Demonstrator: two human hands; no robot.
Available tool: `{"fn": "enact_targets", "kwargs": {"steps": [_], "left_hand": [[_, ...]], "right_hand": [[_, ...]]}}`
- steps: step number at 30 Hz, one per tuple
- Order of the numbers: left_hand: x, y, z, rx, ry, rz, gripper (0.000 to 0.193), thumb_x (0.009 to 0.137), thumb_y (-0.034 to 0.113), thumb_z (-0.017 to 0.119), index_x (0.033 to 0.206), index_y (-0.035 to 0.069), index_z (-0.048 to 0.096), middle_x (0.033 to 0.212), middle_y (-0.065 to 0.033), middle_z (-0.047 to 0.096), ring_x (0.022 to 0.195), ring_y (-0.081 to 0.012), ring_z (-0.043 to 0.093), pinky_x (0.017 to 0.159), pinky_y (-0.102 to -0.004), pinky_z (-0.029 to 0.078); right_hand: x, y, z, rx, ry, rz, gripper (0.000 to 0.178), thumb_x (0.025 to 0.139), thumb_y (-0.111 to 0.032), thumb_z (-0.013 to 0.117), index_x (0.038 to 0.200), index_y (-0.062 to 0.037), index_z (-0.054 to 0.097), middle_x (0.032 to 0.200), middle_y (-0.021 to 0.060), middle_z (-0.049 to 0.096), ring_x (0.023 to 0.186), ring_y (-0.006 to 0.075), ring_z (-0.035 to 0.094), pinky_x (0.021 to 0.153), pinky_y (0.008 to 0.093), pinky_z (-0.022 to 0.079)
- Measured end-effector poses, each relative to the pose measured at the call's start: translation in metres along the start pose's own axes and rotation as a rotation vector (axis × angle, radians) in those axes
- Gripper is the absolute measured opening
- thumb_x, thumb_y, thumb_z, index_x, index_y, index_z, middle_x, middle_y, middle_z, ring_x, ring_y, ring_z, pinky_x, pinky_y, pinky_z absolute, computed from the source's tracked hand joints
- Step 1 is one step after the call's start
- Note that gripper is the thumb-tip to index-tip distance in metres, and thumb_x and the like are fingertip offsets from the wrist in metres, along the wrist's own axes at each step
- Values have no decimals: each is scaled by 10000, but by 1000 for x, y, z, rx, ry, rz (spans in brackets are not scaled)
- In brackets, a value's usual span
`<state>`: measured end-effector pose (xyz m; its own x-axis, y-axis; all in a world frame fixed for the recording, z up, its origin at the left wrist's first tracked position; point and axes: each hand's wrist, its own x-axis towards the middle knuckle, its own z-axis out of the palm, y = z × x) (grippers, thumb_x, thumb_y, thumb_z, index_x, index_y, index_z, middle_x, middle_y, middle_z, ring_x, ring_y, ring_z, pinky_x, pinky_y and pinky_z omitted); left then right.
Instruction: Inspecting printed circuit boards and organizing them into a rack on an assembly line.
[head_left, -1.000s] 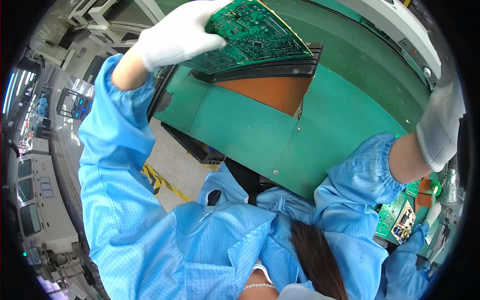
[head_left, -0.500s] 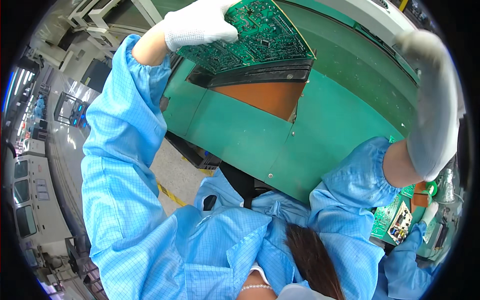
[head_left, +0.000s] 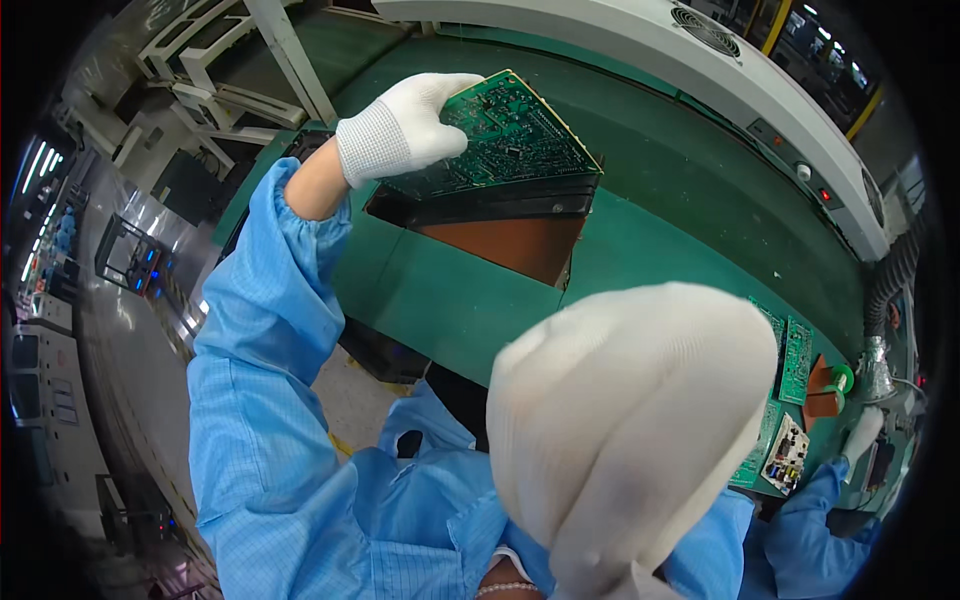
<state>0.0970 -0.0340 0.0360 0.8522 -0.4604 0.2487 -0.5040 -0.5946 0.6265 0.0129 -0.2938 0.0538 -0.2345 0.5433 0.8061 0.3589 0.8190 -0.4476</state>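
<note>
At the far edge of the workbench (head_left: 455,285), still gripping the tilted circuit board (head_left: 525,135) with left hand (head_left: 408,130); now swung inward, close, with right hand (head_left: 630,410), cannot tell its grip.

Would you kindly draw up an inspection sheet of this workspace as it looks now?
Surface: green worktop, with visible seams.
Job's things: green circuit board, tilted, above a black strip and brown panel; contact unclear.
Clutter: more boards and a green spool at right.
Hands: gloved left hand grips the circuit board; gloved right hand near the camera, grip unclear.
Cables: none clearly seen; ribbed hose at right.
Surroundings: white housing beyond; co-worker's gloved hand at right.
</note>
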Motion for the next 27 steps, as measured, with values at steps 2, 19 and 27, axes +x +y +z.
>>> {"fn": "enact_targets", "kwargs": {"steps": [2, 19, 27], "left_hand": [[0, 0, 0, 27, 23, 72, 565, 769, 53, 588, 1330, 3, 633, 923, -137, 729, 792, -201, 688, 768, -320, 568], [-28, 15, 20, 120, 179, 149, 403, 784, 36, 580, 1174, -37, 651, 895, -211, 689, 843, -337, 690, 806, -386, 552], [-101, 36, 86, 370, 423, 369, 403, 707, -21, 723, 1102, 44, 675, 1067, -146, 695, 973, -376, 666, 835, -422, 557]], "right_hand": [[11, 2, 1, 89, 1, -26, 448, 1015, -148, 662, 1392, 49, 522, 1140, 187, 697, 809, 276, 697, 684, 363, 601], [24, -76, -52, -510, -480, 535, 686, 875, -620, 738, 974, 57, 687, 835, 128, 661, 757, 309, 658, 619, 402, 542], [-71, -162, -55, -759, 467, 492, 633, 1075, -440, 374, 1327, 93, 605, 1244, 279, 628, 1159, 435, 587, 1069, 535, 416]]}}
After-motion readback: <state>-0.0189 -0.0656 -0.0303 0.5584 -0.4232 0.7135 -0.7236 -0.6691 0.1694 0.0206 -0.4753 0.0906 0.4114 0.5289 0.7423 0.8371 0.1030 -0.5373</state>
